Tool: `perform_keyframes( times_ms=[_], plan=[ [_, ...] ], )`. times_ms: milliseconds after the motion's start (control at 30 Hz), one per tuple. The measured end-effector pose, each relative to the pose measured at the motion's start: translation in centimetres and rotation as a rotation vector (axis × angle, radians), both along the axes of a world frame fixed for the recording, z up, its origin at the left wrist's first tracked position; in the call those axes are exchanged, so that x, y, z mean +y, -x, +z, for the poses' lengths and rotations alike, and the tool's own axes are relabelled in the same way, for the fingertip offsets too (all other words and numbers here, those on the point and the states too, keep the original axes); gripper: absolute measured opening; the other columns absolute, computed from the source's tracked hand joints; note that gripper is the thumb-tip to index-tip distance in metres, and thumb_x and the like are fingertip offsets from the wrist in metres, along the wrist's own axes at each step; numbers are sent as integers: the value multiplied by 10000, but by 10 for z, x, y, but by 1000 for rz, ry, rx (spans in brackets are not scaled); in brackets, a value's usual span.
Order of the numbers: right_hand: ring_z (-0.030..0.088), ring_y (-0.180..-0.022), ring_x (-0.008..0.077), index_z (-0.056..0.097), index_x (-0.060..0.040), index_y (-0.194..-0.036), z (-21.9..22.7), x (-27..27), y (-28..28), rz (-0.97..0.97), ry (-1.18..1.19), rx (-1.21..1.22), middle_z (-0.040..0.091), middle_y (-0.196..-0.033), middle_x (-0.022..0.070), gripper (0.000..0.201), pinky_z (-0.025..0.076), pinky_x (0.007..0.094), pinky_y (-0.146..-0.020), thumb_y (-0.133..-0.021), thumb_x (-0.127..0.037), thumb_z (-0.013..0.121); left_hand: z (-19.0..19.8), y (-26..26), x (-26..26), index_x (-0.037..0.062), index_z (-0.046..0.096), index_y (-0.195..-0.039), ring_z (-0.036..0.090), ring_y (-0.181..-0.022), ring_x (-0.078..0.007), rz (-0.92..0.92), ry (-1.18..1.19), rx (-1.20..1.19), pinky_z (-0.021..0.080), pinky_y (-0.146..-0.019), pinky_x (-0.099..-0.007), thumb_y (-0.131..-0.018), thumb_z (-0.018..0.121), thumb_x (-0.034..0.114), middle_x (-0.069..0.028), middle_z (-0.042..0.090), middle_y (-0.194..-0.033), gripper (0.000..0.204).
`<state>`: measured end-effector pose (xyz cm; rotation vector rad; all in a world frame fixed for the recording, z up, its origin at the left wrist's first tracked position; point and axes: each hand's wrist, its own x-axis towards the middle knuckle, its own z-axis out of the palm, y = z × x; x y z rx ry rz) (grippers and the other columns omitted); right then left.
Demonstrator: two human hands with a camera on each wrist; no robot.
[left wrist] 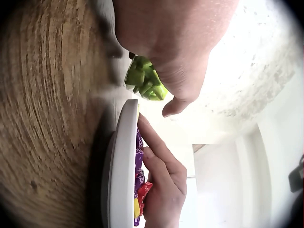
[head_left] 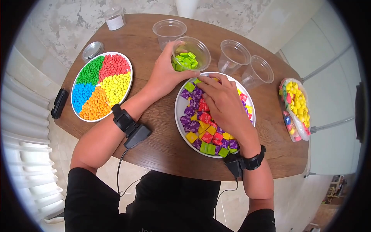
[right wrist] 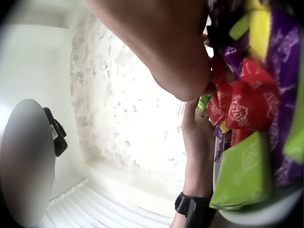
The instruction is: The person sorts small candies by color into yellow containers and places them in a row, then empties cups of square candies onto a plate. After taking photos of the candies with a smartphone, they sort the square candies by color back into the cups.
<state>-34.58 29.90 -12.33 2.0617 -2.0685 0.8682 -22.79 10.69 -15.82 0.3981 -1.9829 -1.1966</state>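
My left hand (head_left: pixel 165 73) grips a clear plastic cup (head_left: pixel 201 50) from its left side, thumb toward the plate. Inside the cup lie several green wrapped candies (head_left: pixel 186 60). The cup is held just beyond the far rim of a white plate (head_left: pixel 178 116), which is heaped with wrapped candies (head_left: pixel 206 127) in purple, red, yellow and green. Over the plate, my right hand (head_left: pixel 223 98) reaches with fairly straight fingers to candies near the far rim. In the left wrist view its fingers (left wrist: pixel 159 142) rest at the candies; part of the fingertips is hidden.
Three more clear cups (head_left: pixel 169 28) (head_left: pixel 234 52) (head_left: pixel 258 72) stand at the back. Left is a plate of colour-sorted small candies (head_left: pixel 101 87), with a metal lid (head_left: pixel 92 50) and a jar (head_left: pixel 114 19) beyond. A bag of yellow and pink sweets (head_left: pixel 296 104) lies at the right edge.
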Motion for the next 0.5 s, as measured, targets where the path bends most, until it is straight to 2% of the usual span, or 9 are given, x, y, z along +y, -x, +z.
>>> perform_keyframes(
  times_ms=[67, 167, 233, 333, 467, 500],
  plan=[
    [551, -1262, 341, 728, 19, -1195, 2, 1, 0, 0, -17, 20, 692, -1295, 136, 270, 431, 463, -1043, -945, -37, 642, 1, 0, 1, 37, 472, -1478, 609, -1259, -207, -5, 3, 1, 464, -1106, -355, -749, 944, 143, -137, 654, -1311, 876],
    [565, -1181, 327, 733, 15, -1189, 4, 1, -1, -17, -40, 52, 682, -1218, 139, 272, 445, 451, -989, -934, -34, 651, -1, 0, 1, 38, 474, -1478, 608, -1260, -205, -5, 8, -8, 462, -1109, -355, -745, 948, 146, -136, 655, -1309, 879],
    [563, -1088, 311, 739, 9, -1187, -1, 0, -2, -35, -51, 33, 655, -1080, 135, 283, 448, 446, -946, -918, -30, 662, 0, 0, 1, 39, 478, -1476, 608, -1259, -203, -8, 4, -11, 461, -1111, -355, -743, 950, 148, -134, 656, -1309, 879],
    [552, -1044, 301, 744, 0, -1190, -4, -2, -2, -59, -42, 75, 619, -1004, 127, 291, 447, 439, -926, -911, -45, 672, 0, 0, 1, 39, 484, -1473, 607, -1257, -201, -13, 15, -15, 459, -1114, -355, -740, 952, 152, -130, 657, -1308, 877],
    [555, -1045, 301, 742, -12, -1218, -4, -3, -4, -86, -59, 112, 620, -1002, 129, 317, 445, 436, -907, -913, -75, 681, 0, 0, 2, 37, 491, -1466, 604, -1257, -201, -29, 19, -6, 458, -1117, -357, -736, 952, 150, -126, 659, -1305, 871],
    [556, -1037, 303, 741, -17, -1180, -5, -3, -3, -91, -44, 115, 616, -993, 129, 283, 443, 436, -901, -911, -83, 682, 0, 0, 3, 37, 491, -1466, 604, -1257, -201, -29, 18, -7, 458, -1117, -357, -736, 952, 150, -126, 659, -1305, 871]
  ],
)
